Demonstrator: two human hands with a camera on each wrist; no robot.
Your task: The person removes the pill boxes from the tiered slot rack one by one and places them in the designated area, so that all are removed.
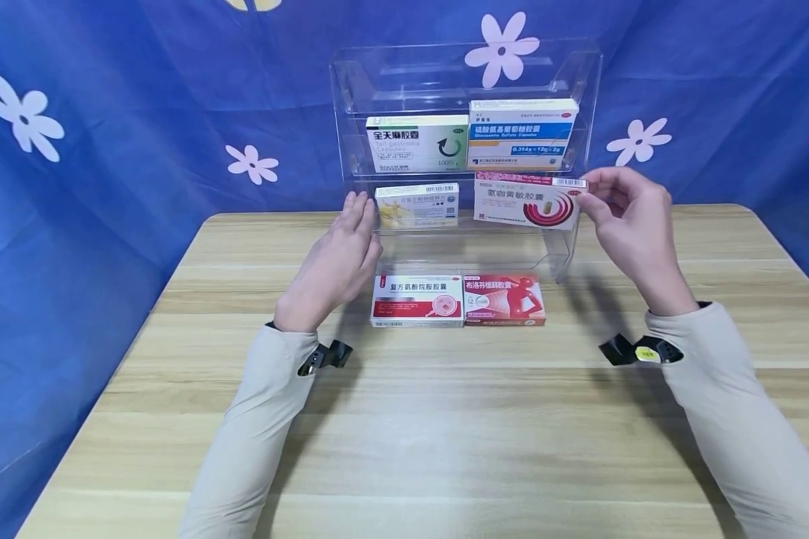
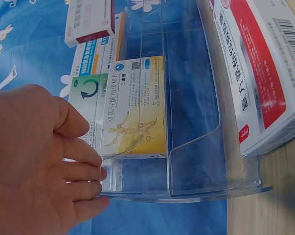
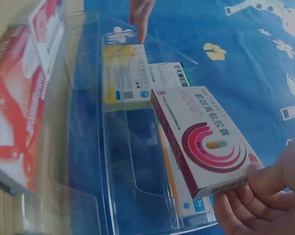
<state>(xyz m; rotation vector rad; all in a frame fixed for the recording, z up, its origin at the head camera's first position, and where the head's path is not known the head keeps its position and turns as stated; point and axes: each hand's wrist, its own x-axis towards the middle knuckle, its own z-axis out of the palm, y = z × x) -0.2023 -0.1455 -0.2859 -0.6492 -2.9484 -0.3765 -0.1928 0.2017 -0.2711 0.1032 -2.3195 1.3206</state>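
Observation:
My right hand point(image 1: 637, 232) pinches the right end of a white and dark-red medicine box point(image 1: 526, 202) between thumb and fingers. In the right wrist view this box tilts in front of the clear tiered display rack point(image 1: 418, 71), at its middle tier. A yellow and white medicine box point(image 1: 416, 206) stands at the left of that tier. Beside it, my left hand point(image 1: 337, 262) has its fingers extended along the rack's left side and holds nothing. In the left wrist view, the fingertips point(image 2: 101, 188) are at the rack's clear side edge.
On the upper tier stand a green and white box point(image 1: 418, 144) and a blue and white box point(image 1: 522, 135). Below are a red and white box point(image 1: 416, 301) and a red box point(image 1: 504, 299). A wooden table point(image 1: 445, 434) bears the rack; a blue curtain point(image 1: 141, 112) hangs behind.

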